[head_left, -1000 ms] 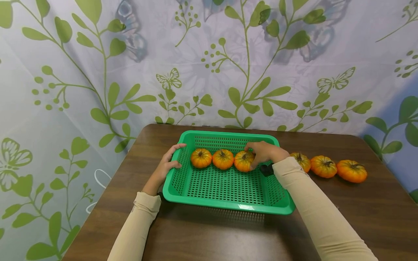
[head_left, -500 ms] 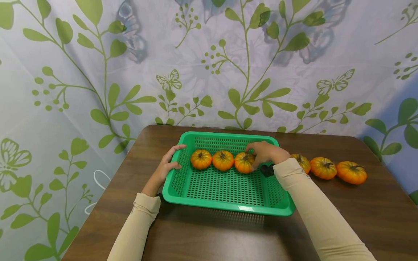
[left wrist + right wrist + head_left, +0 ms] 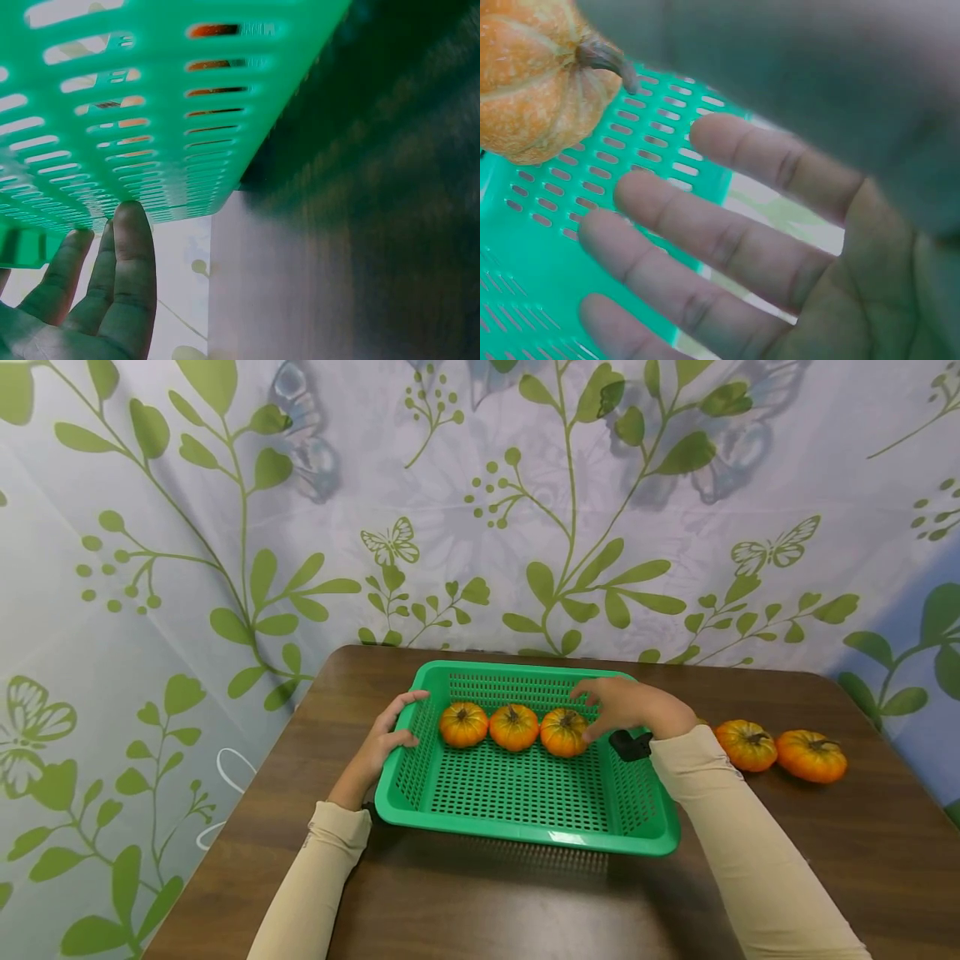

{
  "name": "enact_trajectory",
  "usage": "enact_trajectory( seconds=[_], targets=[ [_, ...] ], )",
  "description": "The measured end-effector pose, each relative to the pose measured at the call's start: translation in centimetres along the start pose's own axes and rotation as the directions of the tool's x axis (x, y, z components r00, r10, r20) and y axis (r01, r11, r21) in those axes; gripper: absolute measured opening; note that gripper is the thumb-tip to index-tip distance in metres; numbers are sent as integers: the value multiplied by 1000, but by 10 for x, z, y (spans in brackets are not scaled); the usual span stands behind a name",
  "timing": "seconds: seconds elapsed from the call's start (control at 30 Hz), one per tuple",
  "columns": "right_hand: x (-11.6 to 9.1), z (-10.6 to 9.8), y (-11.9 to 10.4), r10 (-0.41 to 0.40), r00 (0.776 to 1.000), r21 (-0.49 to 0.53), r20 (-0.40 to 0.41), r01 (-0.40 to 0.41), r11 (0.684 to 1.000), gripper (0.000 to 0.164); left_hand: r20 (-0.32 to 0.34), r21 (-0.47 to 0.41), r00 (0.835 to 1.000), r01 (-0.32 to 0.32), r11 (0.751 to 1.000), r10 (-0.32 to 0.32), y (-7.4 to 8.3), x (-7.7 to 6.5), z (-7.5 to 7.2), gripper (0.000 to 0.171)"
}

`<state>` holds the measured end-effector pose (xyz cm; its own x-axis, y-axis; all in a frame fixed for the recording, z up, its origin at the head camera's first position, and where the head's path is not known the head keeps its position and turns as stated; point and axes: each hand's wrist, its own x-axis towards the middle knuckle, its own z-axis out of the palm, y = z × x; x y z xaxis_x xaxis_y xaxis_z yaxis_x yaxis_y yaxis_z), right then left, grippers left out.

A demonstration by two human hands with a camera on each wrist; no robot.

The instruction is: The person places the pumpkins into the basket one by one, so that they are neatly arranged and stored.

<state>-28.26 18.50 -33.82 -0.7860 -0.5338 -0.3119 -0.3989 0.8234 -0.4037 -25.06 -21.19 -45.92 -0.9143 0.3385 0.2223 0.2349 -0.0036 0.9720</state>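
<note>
In the head view, three small orange pumpkins stand in a row along the back of a green perforated basket: a left pumpkin, a middle pumpkin and a right pumpkin. My right hand hovers beside the right pumpkin with its fingers spread. The right wrist view has that pumpkin apart from the fingers, which hold nothing. At the basket's left side, my left hand rests on the rim. Its straight fingers touch the outer wall in the left wrist view.
On the brown table, right of the basket, lie two more pumpkins, one nearer and one farther right. Another is mostly hidden behind my right wrist. A leaf-patterned curtain hangs behind the table. A white cord shows at the left edge.
My right hand has let go of the right pumpkin in the basket and moved slightly right, its fingers now spread. The left hand and the basket have stayed put.
</note>
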Motion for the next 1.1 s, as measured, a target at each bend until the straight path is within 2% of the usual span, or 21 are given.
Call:
enact_trajectory(
  seconds=[0.37,0.6,0.8,1.1],
  targets=[
    [-18,0,7,-139,987,80,-82,146,986,65,2,-13,1000,1,1000,-1,-1,1,0,77],
    [-23,6,17,-221,967,195,-129,243,950,63,2,-14,1000,7,1000,-7,1,1,0,77],
    [-28,10,24,-281,947,326,-157,318,890,58,-2,-6,1000,11,1000,-11,2,0,1,77],
    [-39,17,40,-298,925,516,-235,378,768,53,0,-8,1000,22,1000,-22,3,0,1,77]
  ],
)
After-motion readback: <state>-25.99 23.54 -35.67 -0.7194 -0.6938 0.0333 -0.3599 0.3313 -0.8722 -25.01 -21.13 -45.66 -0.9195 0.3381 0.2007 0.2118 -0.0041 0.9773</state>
